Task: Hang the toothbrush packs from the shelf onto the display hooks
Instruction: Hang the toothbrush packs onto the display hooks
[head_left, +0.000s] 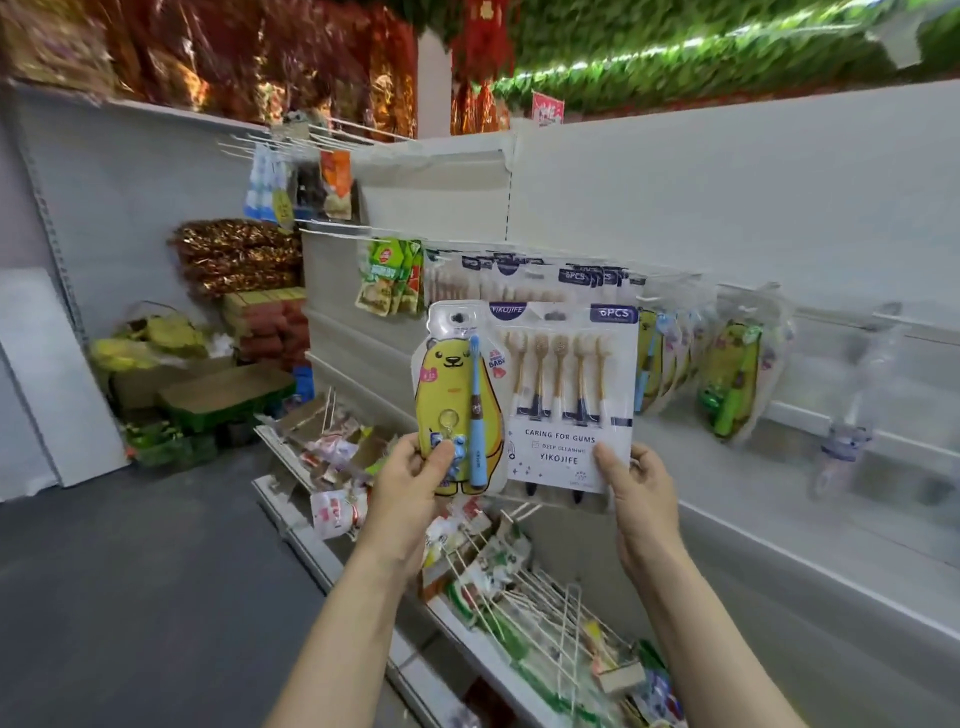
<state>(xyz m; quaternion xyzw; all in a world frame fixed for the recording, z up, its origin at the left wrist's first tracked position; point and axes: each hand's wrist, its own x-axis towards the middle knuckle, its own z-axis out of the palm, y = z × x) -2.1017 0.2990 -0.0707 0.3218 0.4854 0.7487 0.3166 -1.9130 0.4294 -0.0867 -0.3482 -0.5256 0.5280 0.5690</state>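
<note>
My left hand (410, 480) grips the bottom of a yellow bear-shaped child's toothbrush pack (460, 395) with a blue brush. My right hand (636, 491) pinches the lower right corner of a white six-brush pack (569, 395) marked "CARING FOR GUMS". Both packs are held upright, side by side, in front of the display hooks. Behind them, several matching six-brush packs (576, 275) hang on hooks. To the right hang more yellow bear packs (667, 358) and green-brush packs (737, 374).
Green snack pouches (389, 280) hang left of the brush packs. The lower shelf (467, 631) holds loose white hooks (524, 587) and mixed packets. Cardboard boxes (223, 389) and stacked goods stand on the floor at the left. A clear bottle (852, 415) stands on the right shelf.
</note>
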